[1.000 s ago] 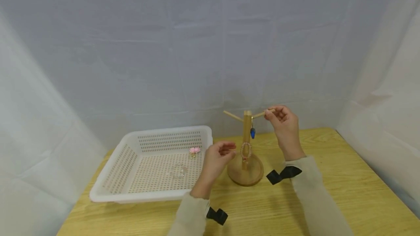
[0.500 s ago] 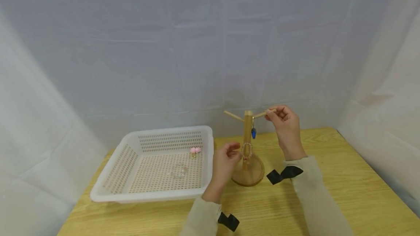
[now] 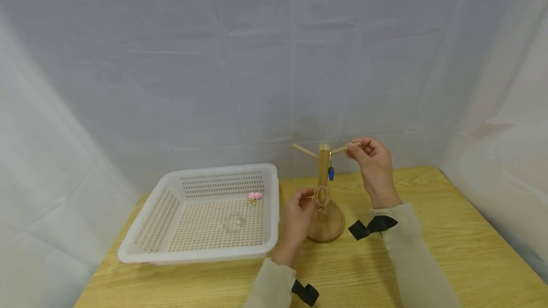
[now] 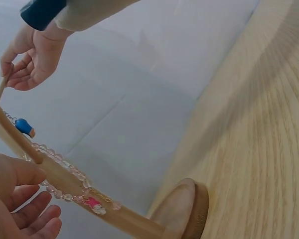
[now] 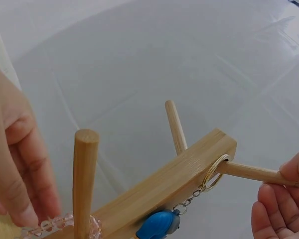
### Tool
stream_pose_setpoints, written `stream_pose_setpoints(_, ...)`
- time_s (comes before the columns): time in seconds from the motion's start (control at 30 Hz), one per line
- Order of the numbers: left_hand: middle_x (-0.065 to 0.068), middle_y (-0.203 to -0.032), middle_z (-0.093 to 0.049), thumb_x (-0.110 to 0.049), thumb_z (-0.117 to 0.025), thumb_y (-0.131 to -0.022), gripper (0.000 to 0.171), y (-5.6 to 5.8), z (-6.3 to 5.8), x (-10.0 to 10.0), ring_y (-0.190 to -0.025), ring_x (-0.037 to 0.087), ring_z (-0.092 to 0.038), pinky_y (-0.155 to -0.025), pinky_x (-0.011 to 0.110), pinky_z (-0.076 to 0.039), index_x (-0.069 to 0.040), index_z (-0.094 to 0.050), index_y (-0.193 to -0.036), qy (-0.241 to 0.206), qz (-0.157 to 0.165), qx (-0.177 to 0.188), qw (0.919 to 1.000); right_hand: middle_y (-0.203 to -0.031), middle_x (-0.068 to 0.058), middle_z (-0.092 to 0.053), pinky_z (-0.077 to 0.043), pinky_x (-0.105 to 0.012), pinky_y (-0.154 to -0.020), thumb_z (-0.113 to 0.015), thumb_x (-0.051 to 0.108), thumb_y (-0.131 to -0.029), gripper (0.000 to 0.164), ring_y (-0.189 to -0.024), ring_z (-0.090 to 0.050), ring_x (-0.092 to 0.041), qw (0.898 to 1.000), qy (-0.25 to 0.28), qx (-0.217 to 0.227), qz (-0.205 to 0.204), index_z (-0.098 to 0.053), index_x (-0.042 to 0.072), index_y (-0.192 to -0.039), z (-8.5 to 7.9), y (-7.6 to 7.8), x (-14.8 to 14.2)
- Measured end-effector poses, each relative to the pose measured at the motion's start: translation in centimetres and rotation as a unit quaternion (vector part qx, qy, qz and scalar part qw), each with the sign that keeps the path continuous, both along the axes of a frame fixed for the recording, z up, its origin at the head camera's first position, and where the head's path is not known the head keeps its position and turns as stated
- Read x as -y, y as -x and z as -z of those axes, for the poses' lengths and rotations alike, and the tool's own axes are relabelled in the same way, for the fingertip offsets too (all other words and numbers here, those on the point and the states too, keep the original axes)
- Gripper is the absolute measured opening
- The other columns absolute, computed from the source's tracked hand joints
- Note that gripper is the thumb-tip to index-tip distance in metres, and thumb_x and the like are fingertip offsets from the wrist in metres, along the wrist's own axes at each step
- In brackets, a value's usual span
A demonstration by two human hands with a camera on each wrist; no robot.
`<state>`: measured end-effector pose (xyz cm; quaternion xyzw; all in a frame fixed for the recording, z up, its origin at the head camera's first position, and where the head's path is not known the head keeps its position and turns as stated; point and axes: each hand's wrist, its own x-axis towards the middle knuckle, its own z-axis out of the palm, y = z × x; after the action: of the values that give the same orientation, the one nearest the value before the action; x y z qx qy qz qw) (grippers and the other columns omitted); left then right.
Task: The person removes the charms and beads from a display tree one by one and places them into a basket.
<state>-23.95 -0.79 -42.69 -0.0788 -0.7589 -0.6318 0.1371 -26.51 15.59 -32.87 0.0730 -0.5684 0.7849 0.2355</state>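
Note:
A wooden stand with pegs (image 3: 324,165) stands upright on its round base (image 4: 177,211). At the tip of its upper right peg (image 5: 254,173), my right hand (image 3: 373,168) pinches the wood between thumb and fingers. A keychain with a blue charm (image 5: 157,224) hangs by its gold ring from that same peg. Lower down, a pink beaded bracelet (image 3: 322,196) with a small pink-and-white charm (image 4: 94,205) hangs on the front peg (image 5: 84,184). My left hand (image 3: 299,215) is beside the bracelet, thumb and fingers apart; whether it touches the beads I cannot tell.
Left of the stand, a white perforated basket (image 3: 188,256) sits on the wooden table (image 3: 428,232). It contains a pink flower-like trinket (image 3: 255,196) and a clear beaded bracelet (image 3: 234,222). A pale cloth backdrop (image 3: 257,84) rises behind and at both sides.
My left hand has moved right, from beside the basket's edge to the hanging bracelet. My right hand stays at the peg tip. The stand shifted very slightly right.

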Motion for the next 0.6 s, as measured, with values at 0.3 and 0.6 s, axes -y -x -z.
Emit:
stream_pose_setpoints(0.3,0.012,-0.091,-0.068,-0.001,-0.070,-0.081,0.018,0.2,0.8,-0.5,-0.081,0.019,-0.064,-0.074,0.026,-0.054,0.002,-0.066,-0.099,-0.001,-0.009,-0.020,0.9998,-0.079,0.003,-0.066,-0.055,-0.021,-0.070,-0.059,-0.004,-0.089,0.017,-0.065,-0.062,-0.009,1.000,0.017,0.005,-0.012,-0.051,0.007,-0.078,-0.1,0.0,0.0)
stream_pose_setpoints(0.6,0.012,-0.086,-0.068,0.002,-0.071,-0.078,0.016,0.5,1.5,-1.0,-0.075,0.015,-0.063,-0.069,0.021,-0.053,0.004,-0.066,-0.092,-0.016,-0.012,-0.036,0.9992,-0.078,0.003,-0.066,-0.055,-0.022,-0.070,-0.059,-0.004,-0.088,0.017,-0.066,-0.062,-0.009,1.000,0.023,0.008,-0.010,-0.053,0.008,-0.077,-0.1,-0.2,-0.2)
